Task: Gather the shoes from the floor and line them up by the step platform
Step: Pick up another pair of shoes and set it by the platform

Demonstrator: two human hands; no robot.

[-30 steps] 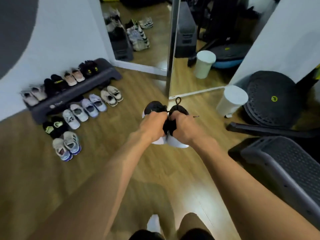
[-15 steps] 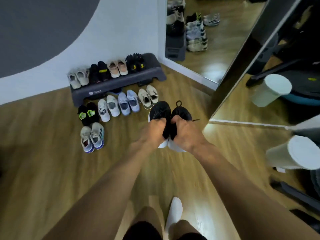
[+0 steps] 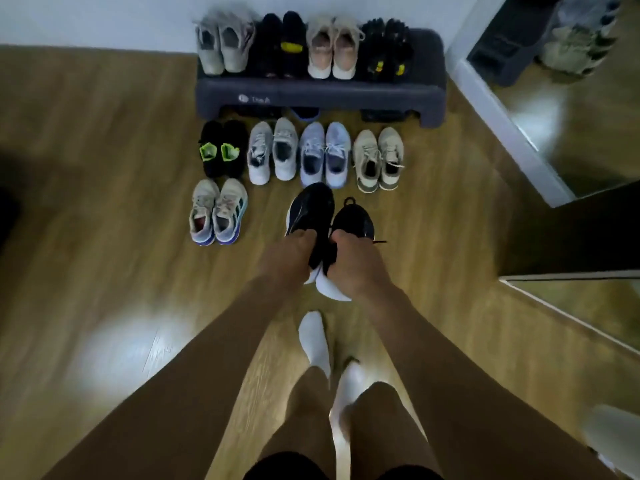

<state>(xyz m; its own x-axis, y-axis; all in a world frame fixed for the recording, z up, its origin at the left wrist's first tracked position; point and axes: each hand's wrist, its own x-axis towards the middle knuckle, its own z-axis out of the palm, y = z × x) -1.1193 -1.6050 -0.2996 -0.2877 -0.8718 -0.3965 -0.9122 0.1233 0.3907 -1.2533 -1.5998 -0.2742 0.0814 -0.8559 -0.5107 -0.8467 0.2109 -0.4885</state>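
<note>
I carry a pair of black shoes with white soles above the floor. My left hand [image 3: 289, 252] grips the left black shoe [image 3: 311, 209] and my right hand [image 3: 356, 258] grips the right black shoe [image 3: 355, 220]. Ahead stands the dark step platform [image 3: 322, 98] against the wall, with several pairs on top. A row of pairs lines its front: black-and-green shoes [image 3: 221, 150], grey shoes [image 3: 273, 150], light blue shoes [image 3: 325, 150], beige shoes [image 3: 379, 157]. A grey-and-blue pair [image 3: 218, 211] sits in a second row at the left.
A floor mirror [image 3: 554, 98] leans against the wall at the right, its white frame reaching the wooden floor. My feet in white socks [image 3: 315, 341] stand just behind the held shoes. A white object [image 3: 609, 434] shows at the lower right edge.
I have walked closer to the step platform and turned to face it squarely. The black pair stays in both hands, now hanging just in front of the row of shoes.
</note>
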